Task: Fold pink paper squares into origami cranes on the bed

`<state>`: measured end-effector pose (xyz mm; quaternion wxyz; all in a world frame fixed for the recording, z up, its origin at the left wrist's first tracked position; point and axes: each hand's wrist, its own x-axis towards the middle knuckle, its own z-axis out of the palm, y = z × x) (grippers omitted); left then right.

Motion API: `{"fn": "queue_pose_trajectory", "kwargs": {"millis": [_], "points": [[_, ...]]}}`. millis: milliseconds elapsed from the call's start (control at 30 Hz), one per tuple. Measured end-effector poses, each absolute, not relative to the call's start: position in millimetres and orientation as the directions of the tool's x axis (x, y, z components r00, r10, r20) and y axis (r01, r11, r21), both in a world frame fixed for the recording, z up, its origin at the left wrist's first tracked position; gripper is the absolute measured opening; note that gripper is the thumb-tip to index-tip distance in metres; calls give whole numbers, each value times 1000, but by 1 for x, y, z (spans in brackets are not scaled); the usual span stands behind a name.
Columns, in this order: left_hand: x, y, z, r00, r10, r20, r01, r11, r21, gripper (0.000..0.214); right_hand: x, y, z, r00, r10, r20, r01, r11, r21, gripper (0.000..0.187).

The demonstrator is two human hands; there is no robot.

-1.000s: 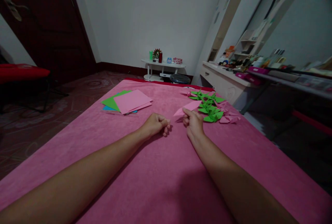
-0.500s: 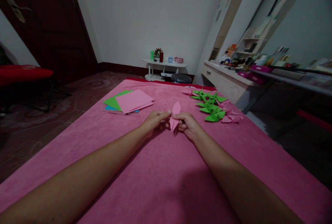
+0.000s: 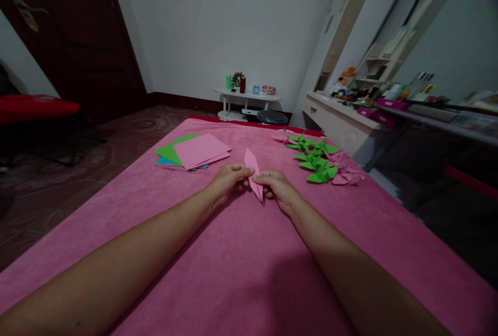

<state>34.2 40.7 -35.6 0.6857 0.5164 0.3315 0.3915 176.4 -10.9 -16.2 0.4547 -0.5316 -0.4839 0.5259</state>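
A narrow, folded pink paper piece (image 3: 252,170) stands tilted between my two hands above the pink cloth (image 3: 241,253). My left hand (image 3: 229,180) pinches its left side with curled fingers. My right hand (image 3: 277,189) pinches its right side, fingers closed. Behind the left hand lies a stack of flat paper sheets (image 3: 194,151), pink on top with green and blue beneath. To the right of my right hand sits a pile of folded green and pink paper shapes (image 3: 319,163).
The pink cloth covers a large surface that ends at a far red edge. A small white table (image 3: 246,100) with little items stands by the back wall. A cluttered dresser (image 3: 350,118) runs along the right. A red seat (image 3: 35,109) and dark door are at left.
My right hand has brought the pink paper from beside the green pile to the middle. My left hand, a fist a second ago, has taken hold of it. The paper now leans left.
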Motion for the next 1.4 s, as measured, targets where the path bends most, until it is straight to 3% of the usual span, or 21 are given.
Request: {"fn": "queue_pose_trajectory", "kwargs": {"millis": [133, 333, 533, 767, 1033, 1233, 1400], "points": [[35, 40, -37, 450, 893, -10, -174, 99, 980, 36, 173, -12, -18, -42, 995, -94, 68, -92, -994, 26], [34, 41, -34, 246, 969, 31, -224, 26, 974, 35, 170, -10, -24, -28, 997, -69, 68, -67, -995, 30], [36, 37, -32, 339, 941, -1, -218, 80, 973, 38, 165, -11, -29, -8, 1000, -9, 58, -9, -998, 33], [33, 38, -31, 184, 982, 47, -176, -14, 984, 39, 159, -13, -29, -2, 999, -43, 77, -43, -996, 38], [34, 38, -30, 195, 978, 75, -159, -44, 986, 38, 159, -16, -23, -67, 994, -87, 73, -82, -994, 45], [36, 35, -30, 267, 962, 52, -121, -20, 992, 38, 160, -14, -27, -85, 995, -57, 81, -50, -995, 36], [35, 36, -29, 215, 974, 70, -84, -53, 995, 39, 163, -13, -30, -100, 994, -49, 54, -44, -998, 32]]}}
